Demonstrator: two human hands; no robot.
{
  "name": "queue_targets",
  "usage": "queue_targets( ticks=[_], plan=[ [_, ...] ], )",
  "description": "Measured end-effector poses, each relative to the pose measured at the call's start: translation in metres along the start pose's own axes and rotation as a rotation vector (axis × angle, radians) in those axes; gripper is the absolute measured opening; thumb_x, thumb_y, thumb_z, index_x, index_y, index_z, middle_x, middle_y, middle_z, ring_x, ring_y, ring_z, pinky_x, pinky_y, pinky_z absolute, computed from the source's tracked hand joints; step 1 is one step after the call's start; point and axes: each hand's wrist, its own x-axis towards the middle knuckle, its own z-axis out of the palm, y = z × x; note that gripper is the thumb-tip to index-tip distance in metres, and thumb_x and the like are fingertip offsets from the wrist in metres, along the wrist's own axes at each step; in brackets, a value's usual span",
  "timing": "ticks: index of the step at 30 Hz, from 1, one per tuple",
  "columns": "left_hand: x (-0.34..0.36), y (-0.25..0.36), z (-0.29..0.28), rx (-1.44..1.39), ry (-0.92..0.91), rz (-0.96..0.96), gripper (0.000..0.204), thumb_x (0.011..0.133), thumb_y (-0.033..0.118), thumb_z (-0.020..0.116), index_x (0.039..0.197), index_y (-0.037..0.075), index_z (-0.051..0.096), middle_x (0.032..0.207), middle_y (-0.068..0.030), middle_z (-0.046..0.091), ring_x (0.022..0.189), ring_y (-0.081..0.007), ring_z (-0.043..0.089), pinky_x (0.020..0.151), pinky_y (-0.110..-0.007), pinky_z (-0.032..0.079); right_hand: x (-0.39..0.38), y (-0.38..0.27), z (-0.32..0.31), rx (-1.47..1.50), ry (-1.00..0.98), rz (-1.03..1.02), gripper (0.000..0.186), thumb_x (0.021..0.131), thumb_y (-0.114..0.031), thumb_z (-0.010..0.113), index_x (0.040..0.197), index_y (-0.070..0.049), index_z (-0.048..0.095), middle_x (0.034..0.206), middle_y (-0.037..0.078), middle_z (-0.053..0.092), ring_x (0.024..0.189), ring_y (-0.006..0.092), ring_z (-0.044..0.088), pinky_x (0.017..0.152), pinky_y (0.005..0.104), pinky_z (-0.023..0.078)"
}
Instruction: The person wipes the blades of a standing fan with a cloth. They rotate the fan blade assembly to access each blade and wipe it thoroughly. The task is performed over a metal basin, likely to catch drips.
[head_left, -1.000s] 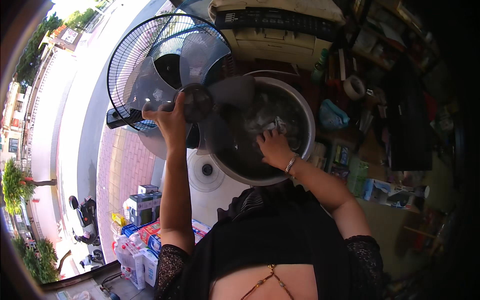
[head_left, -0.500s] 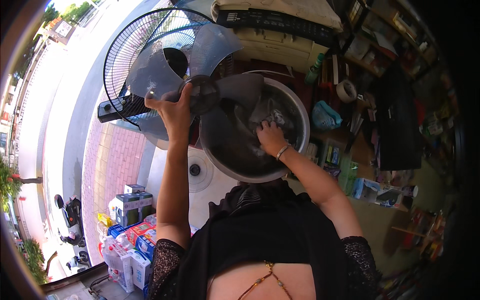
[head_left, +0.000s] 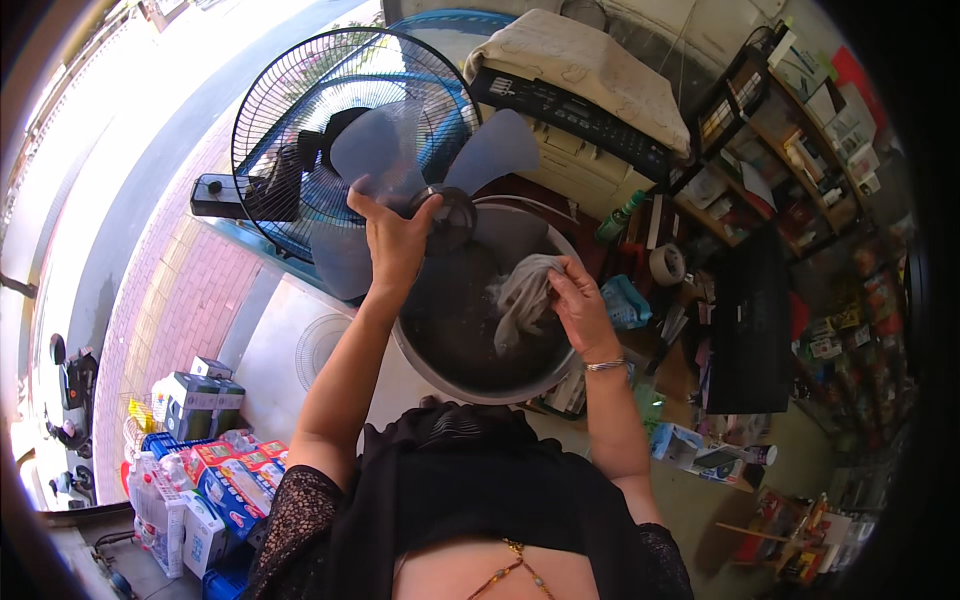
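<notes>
Brick paving [head_left: 195, 265] lies at 9 o'clock from the metal basin [head_left: 432, 374], with a cream printer [head_left: 550, 155] at 1 and shelves [head_left: 785, 150] at 2. Left hand [head_left: 395, 240] grips the grey fan blades [head_left: 385, 150] at 11 o'clock, thumb beside the hub [head_left: 454, 218], fingers spread along 1 blade; how far they wrap underneath I cannot tell. Beyond them stands a black wire grille [head_left: 275, 110]. Right hand [head_left: 588, 312] pinches a limp, bunched grey cloth [head_left: 525, 305] over the dark water [head_left: 455, 325], toward the basin's 3 o'clock side. As I judge it, a firm hold near the hub steadies the blades best, since their outer edges probably flex. Wet cloth handles better gathered into the palm, inside the rim, so drips fall back.
</notes>
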Motion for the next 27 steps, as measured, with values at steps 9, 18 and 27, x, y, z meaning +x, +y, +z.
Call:
queue_targets(
  ticks=[9, 18, 27],
  plan=[
    [-0.023, -0.02, 0.008, -0.131, -0.103, -0.047, 0.092, 0.073, 0.026, 0.081, 0.132, -0.004, 0.016, 0.108, -0.0258, 0.051, 0.1, -0.035, 0.055, 0.091, -0.038, 0.042, 0.041, -0.004, 0.049, -1.307, 0.159, -0.793, 0.039, 0.074, -0.006, 0.071, 0.111, -0.007, 0.06, 0.112, 0.008, 0.063, 0.109, 0.0256, 0.052, 0.091, 0.0386, 0.041],
    [-0.042, -0.049, 0.005, -0.156, -0.158, -0.017, 0.078, 0.082, 0.017, 0.072, 0.131, 0.001, 0.014, 0.089, -0.0168, 0.061, 0.087, -0.0215, 0.059, 0.083, -0.029, 0.045, 0.082, 0.017, 0.03, -1.723, -0.026, -0.668, 0.026, 0.072, -0.015, 0.069, 0.098, -0.012, 0.063, 0.094, 0.002, 0.065, 0.103, 0.0226, 0.056, 0.085, 0.0404, 0.041],
    [-0.031, -0.063, -0.031, -0.114, 0.025, 0.121, 0.08, 0.082, 0.007, 0.069, 0.14, 0.001, 0.016, 0.116, -0.0173, 0.056, 0.114, -0.0258, 0.052, 0.1, -0.036, 0.038, 0.078, 0.02, 0.029, -1.65, -0.014, -0.694, 0.007, 0.074, -0.012, 0.061, 0.081, -0.012, 0.062, 0.082, 0.002, 0.063, 0.09, 0.0235, 0.059, 0.076, 0.0406, 0.044]
  ],
)
